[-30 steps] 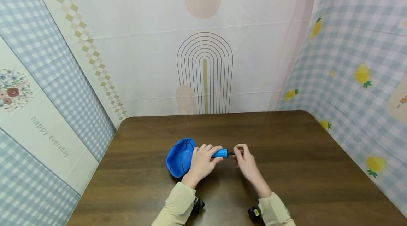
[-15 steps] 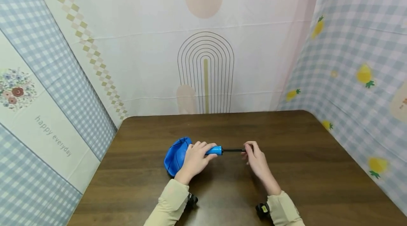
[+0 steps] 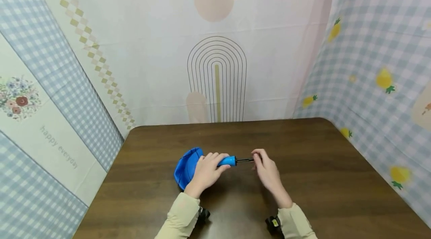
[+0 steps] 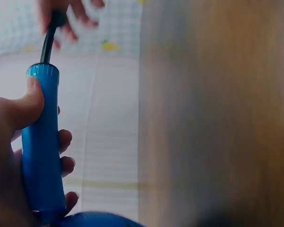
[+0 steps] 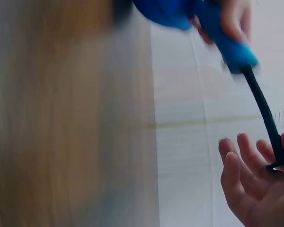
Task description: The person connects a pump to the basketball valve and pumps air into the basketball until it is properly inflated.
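Note:
A blue hand pump (image 3: 228, 161) lies across my left hand (image 3: 206, 171), whose fingers and thumb wrap its barrel (image 4: 43, 142). From the barrel's right end a black rod (image 3: 245, 160) sticks partway out. My right hand (image 3: 268, 174) holds the small black handle (image 5: 280, 163) at the rod's end, against the thumb, with the other fingers loosely bent. At the pump's left end sits a crumpled, deflated blue ball (image 3: 184, 168) with black lines, apparently joined to the pump. My left hand hides that joint and part of the ball.
Both hands are above a dark brown wooden table (image 3: 320, 164) with rounded far corners. Patterned cloth (image 3: 151, 63) hangs behind it and along both sides. A small black device (image 3: 273, 224) is strapped at each wrist.
My right hand first drew the rod out to the right, then pushed it partway back left. My left hand shifted slightly left with the barrel and ball, keeping its grip.

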### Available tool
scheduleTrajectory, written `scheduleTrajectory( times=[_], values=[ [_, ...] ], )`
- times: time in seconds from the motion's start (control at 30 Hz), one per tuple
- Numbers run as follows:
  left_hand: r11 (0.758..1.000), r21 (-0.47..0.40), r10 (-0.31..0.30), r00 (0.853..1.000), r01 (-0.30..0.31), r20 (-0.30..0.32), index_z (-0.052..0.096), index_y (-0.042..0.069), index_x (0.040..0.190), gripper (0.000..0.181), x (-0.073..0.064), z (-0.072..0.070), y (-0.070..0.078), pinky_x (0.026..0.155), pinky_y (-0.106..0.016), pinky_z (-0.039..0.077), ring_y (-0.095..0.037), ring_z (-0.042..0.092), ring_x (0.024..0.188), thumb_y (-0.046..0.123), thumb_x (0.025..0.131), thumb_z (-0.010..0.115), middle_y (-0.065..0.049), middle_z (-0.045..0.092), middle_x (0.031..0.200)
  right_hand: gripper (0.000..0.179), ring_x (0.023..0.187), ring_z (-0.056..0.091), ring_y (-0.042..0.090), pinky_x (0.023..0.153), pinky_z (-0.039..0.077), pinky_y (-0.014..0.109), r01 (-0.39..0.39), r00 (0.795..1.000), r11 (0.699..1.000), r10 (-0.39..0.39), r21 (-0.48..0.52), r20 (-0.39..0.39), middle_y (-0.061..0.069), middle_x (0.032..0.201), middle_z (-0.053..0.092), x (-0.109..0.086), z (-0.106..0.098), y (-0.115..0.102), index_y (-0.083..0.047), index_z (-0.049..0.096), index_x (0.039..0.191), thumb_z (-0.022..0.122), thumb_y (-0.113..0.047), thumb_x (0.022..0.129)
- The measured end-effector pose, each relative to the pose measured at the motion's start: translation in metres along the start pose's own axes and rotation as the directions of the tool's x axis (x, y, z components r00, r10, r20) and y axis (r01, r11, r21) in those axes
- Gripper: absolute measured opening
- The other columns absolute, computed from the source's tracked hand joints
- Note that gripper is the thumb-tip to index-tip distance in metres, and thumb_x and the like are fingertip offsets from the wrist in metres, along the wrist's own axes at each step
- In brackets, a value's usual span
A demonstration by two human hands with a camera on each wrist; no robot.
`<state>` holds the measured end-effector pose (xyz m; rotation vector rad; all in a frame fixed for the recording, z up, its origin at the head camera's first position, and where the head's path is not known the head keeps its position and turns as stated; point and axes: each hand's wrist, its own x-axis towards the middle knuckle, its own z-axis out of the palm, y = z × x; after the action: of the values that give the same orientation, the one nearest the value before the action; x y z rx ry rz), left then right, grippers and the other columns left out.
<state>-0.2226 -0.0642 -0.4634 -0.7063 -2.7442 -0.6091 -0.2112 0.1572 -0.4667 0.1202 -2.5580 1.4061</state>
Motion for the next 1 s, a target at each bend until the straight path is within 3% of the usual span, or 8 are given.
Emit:
scheduleTrajectory(
  times=[0.13,0.3,0.47,0.63,0.8,0.9,1.0],
  values=[
    [1.0,0.019,-0.019,0.998,0.02,-0.053,0.061,0.025,0.126,0.038,-0.003,0.002,-0.004,0.082,-0.036,0.043,-0.015,0.057,0.096,0.045,0.094,0.057,0.003,0.068,0.106,0.022,0.074,0.065,0.023,0.058,0.051,0.028,-0.044,0.996,0.991,0.053,0.123,-0.078,0.019,0.098,0.064,0.0,-0.003,0.002,-0.004,0.053,0.117,0.04,-0.017,0.105],
    [0.999,0.02,0.031,0.998,-0.03,-0.057,0.061,0.023,0.128,0.04,-0.008,0.017,0.009,0.077,-0.034,0.043,-0.015,0.057,0.092,0.047,0.097,0.05,0.003,0.068,0.104,0.021,0.079,0.065,0.024,0.063,0.055,0.031,-0.067,0.997,0.966,0.077,0.251,-0.03,0.024,0.107,0.056,-0.014,0.024,-0.009,0.003,0.04,0.12,0.041,-0.01,0.103],
    [0.998,0.008,0.066,0.996,-0.066,-0.066,0.062,0.023,0.126,0.04,-0.009,0.022,0.016,0.076,-0.031,0.045,-0.014,0.057,0.089,0.047,0.096,0.051,0.004,0.068,0.101,0.015,0.072,0.061,0.023,0.058,0.051,0.03,-0.04,0.998,0.987,0.034,0.156,0.045,0.02,0.094,0.059,-0.018,0.032,-0.01,-0.003,0.047,0.114,0.043,-0.014,0.104],
    [0.997,0.041,0.073,0.997,-0.072,-0.039,0.063,0.026,0.125,0.039,-0.007,0.014,0.008,0.075,-0.029,0.046,-0.013,0.059,0.09,0.049,0.094,0.054,0.005,0.069,0.102,0.013,0.065,0.062,0.021,0.057,0.045,0.026,-0.056,0.998,0.998,0.056,0.005,0.019,0.012,0.074,0.064,-0.012,0.01,0.002,-0.012,0.057,0.106,0.047,-0.019,0.102],
    [0.999,0.041,0.008,0.997,-0.005,-0.072,0.064,0.025,0.124,0.039,-0.005,0.006,0.001,0.075,-0.03,0.045,-0.013,0.058,0.091,0.046,0.092,0.059,0.005,0.069,0.101,0.017,0.068,0.064,0.022,0.056,0.05,0.028,-0.086,0.994,0.991,0.092,0.098,-0.066,0.018,0.093,0.066,-0.005,-0.01,0.008,-0.006,0.053,0.114,0.042,-0.014,0.104],
    [0.998,0.057,0.008,0.995,-0.002,-0.104,0.064,0.023,0.124,0.039,-0.004,0.009,0.006,0.076,-0.033,0.045,-0.015,0.059,0.091,0.046,0.093,0.058,0.003,0.069,0.102,0.022,0.077,0.067,0.023,0.061,0.053,0.028,-0.095,0.993,0.982,0.105,0.164,-0.054,0.022,0.109,0.06,-0.004,-0.002,0.003,-0.002,0.045,0.122,0.04,-0.013,0.104],
    [0.996,0.083,0.027,0.991,-0.016,-0.13,0.065,0.023,0.123,0.038,-0.003,0.017,0.014,0.077,-0.036,0.045,-0.016,0.059,0.091,0.046,0.094,0.056,0.002,0.07,0.101,0.028,0.085,0.068,0.03,0.068,0.055,0.033,-0.086,0.996,0.975,0.087,0.206,0.005,0.025,0.112,0.055,-0.009,0.016,-0.004,0.002,0.037,0.127,0.041,-0.012,0.103]
  ],
)
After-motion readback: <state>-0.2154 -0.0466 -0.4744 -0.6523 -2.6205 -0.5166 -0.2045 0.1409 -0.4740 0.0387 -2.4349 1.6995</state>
